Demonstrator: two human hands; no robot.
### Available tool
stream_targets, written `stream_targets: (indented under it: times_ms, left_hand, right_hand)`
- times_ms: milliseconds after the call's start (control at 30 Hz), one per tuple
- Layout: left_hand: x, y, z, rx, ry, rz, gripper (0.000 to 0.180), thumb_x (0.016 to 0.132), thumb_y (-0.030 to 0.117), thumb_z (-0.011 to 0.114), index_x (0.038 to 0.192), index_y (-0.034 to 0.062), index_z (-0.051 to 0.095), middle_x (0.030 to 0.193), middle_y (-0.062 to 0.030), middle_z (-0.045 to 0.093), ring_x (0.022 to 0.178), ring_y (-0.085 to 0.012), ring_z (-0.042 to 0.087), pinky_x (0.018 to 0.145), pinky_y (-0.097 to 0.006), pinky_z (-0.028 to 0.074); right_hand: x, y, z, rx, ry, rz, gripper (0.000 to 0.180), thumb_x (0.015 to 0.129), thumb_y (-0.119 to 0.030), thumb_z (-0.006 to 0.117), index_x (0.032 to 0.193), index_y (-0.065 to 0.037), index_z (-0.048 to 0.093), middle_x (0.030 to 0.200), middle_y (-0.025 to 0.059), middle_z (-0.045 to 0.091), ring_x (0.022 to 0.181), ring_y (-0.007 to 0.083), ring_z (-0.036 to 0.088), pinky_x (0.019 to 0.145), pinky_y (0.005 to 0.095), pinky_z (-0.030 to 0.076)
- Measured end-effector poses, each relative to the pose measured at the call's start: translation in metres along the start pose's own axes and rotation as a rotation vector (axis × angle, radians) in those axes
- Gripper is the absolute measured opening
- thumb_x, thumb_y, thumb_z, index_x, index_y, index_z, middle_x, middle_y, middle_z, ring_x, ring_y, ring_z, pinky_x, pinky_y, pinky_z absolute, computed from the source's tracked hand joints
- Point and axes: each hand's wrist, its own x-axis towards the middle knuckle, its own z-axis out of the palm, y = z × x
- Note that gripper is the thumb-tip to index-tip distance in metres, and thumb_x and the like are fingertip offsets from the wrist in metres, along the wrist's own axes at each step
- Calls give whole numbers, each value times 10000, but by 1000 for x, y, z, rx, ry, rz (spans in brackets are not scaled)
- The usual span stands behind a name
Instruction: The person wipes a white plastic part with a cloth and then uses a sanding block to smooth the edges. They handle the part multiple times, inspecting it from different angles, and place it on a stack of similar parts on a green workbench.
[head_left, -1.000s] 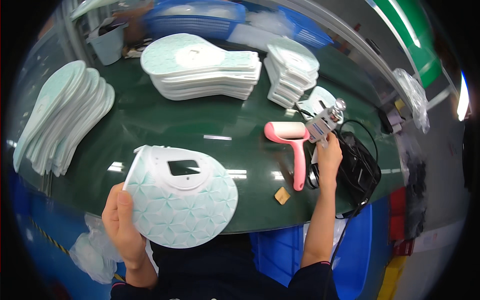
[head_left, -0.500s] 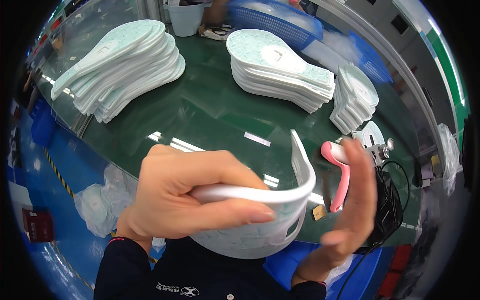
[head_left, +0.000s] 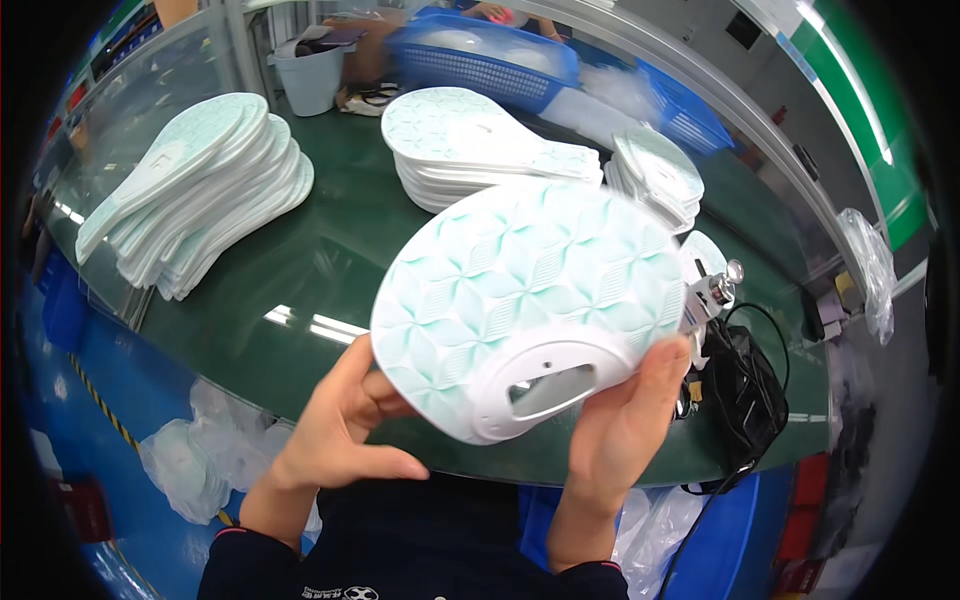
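Note:
A white plastic panel (head_left: 520, 270) with a mint-green petal pattern is held up over the green table, its patterned face toward me. Its lower part carries a plain white area with an oblong cut-out and a small hole. My right hand (head_left: 625, 420) grips the panel's lower right edge, thumb on the front and fingers behind. At the lower left edge is my left hand (head_left: 350, 425), thumb stretched away from the panel. Its other fingers are bent behind the rim, partly hidden, and I cannot tell whether they touch it.
Stacks of similar paddle-shaped panels stand at the left (head_left: 200, 200), the back middle (head_left: 450, 130) and the back right (head_left: 655, 175). Blue baskets (head_left: 480, 65) and a pale bucket (head_left: 308, 80) stand behind. A black bag (head_left: 745, 390) with a cable lies at right, beside a metal fitting (head_left: 715, 290).
The panel has turned from edge-on to face me. My right hand has come in and taken hold of it, while my left thumb has let go. The panel now covers the pink-and-white tool.

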Motion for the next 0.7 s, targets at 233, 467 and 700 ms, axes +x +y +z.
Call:
stream_targets:
  times_ms: [233,467,700]
  left_hand:
    - [-8,-6,4,158,302,202,658,669,-88,538,1193,-26,145,1028,-188,479,930,-236,508,788,-335,415]
    - [-26,-4,4,241,507,268,740,576,25,620,1183,-33,200,1092,-174,414,969,-230,465,802,-323,388]
    - [-30,-4,4,221,529,268,756,567,54,631,1183,-46,205,1073,-169,432,947,-222,479,791,-306,394]
  right_hand:
    - [-26,-6,-21,211,-111,242,239,770,-29,487,986,-16,385,930,82,505,837,127,505,743,264,408]
    - [-42,-15,-19,210,-262,84,443,738,76,466,1142,68,282,1018,176,493,896,181,516,751,269,409]
    - [-44,-17,-21,170,-320,65,444,749,74,454,1153,67,271,1046,184,476,935,192,499,786,278,392]
